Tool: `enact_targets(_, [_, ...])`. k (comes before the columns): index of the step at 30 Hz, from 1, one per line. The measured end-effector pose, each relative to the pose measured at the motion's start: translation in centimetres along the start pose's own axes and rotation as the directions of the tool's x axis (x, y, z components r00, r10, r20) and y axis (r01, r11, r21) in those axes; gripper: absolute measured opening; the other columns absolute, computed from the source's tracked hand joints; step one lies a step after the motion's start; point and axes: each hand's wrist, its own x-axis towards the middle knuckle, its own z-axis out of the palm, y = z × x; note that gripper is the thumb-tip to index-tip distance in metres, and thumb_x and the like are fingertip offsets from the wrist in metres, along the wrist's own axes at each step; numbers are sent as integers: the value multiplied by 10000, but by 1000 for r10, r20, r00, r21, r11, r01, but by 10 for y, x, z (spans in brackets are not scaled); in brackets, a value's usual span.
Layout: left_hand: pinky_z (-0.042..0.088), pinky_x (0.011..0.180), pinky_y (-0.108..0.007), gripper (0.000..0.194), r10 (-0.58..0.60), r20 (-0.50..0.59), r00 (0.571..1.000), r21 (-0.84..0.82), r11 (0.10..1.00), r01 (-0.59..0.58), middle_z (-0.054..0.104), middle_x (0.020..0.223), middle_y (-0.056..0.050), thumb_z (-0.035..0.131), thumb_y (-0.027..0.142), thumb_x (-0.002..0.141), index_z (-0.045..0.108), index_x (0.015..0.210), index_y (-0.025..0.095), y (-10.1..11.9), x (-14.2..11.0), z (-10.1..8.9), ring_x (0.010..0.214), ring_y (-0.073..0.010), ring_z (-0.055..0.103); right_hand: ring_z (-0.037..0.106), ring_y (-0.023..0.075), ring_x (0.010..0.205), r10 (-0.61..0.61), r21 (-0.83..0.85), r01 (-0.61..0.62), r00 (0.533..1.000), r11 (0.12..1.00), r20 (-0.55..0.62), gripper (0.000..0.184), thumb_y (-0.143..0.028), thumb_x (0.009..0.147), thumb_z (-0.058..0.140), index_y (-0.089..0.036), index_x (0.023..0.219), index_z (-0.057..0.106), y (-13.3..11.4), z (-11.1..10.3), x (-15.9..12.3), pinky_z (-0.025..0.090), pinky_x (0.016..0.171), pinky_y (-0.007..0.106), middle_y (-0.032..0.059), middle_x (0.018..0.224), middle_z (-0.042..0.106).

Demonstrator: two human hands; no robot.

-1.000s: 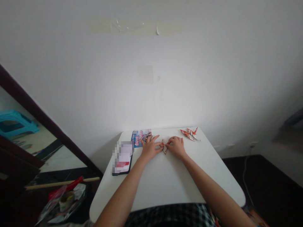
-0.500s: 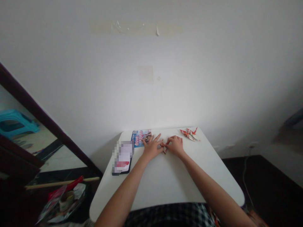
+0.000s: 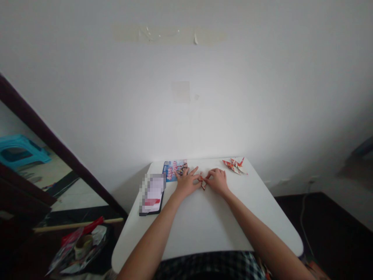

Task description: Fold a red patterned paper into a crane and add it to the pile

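Note:
A small folded piece of red-patterned paper (image 3: 203,186) is between my two hands, over the white table. My left hand (image 3: 187,183) pinches its left side between thumb and a finger, with the other fingers spread. From the right, my right hand (image 3: 217,181) pinches the same paper with its fingers curled; the fingertips partly hide the fold. Farther right, near the back edge, lies a pointed folded-paper figure (image 3: 234,166) in red and white. Behind my left fingers is a blue printed booklet or card (image 3: 171,171).
A phone (image 3: 154,190), its screen blurred out, lies on the left of the white table (image 3: 201,233). The wall (image 3: 221,116) stands right behind the table. On the floor at left are a bag with a tape roll (image 3: 83,249) and a wooden stick (image 3: 113,221).
The view has shifted slightly. Both hands keep their hold on the small folded paper, with hardly any visible movement.

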Motion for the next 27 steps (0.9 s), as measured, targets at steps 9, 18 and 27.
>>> enact_targets(9, [-11,1135,-853,210,-2,-39,999,-43,999,0,425,1646,100,638,571,918,789,1040,492,-14,-7,-4,1546,-384,285,549,254,1238,-27,26,26,999,999,27,88,-316,869,724,-262,903,784,6,-2,1,279,1141,428,47,1223,680])
enact_targets(18, [-8,1189,-811,146,38,-148,988,-19,999,-41,504,1595,47,733,458,880,807,996,410,0,-5,3,1512,-361,334,556,257,1220,-39,44,38,999,998,16,92,-317,848,734,-267,894,795,6,-3,1,281,1142,436,49,1187,690])
enact_targets(27, [6,1203,-796,172,34,-163,986,-25,999,-39,535,1567,32,742,430,877,806,1036,422,1,-7,6,1489,-347,367,524,274,1283,16,25,-17,999,1000,37,114,-339,837,741,-279,916,798,2,-2,3,221,1194,464,53,1247,674])
